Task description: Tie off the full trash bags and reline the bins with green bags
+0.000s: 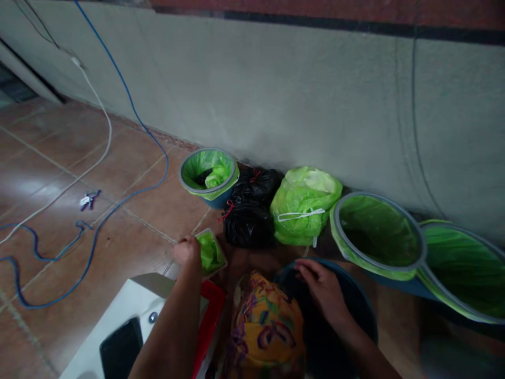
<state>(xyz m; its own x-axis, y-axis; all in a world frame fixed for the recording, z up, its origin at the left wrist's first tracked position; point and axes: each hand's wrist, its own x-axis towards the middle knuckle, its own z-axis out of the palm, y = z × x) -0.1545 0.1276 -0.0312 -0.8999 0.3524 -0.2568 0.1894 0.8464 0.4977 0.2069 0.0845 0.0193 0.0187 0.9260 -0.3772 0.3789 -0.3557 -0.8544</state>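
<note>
My left hand (187, 251) is closed beside a small pale container (221, 258) with bright green plastic (209, 251) in it. Whatever its fingers hold, if anything, is hidden and blurred. Over the rim of a dark blue bin (365, 305), my right hand (320, 287) has its thumb and fingers drawn together in a pinch. I cannot make out anything between them. Between my arms shows patterned yellow-orange cloth (268, 331) over my leg. Just beyond my hands sit a black tied bag (249, 225) and a green tied bag (305, 205) with a white string.
A small lined bin (185, 181) stands by the wall. To the right are two larger bins (376, 229) with green liners. A white box (98, 326) carries a phone (121, 345). A blue cable (97, 239) and keys (90, 200) lie on the tiles.
</note>
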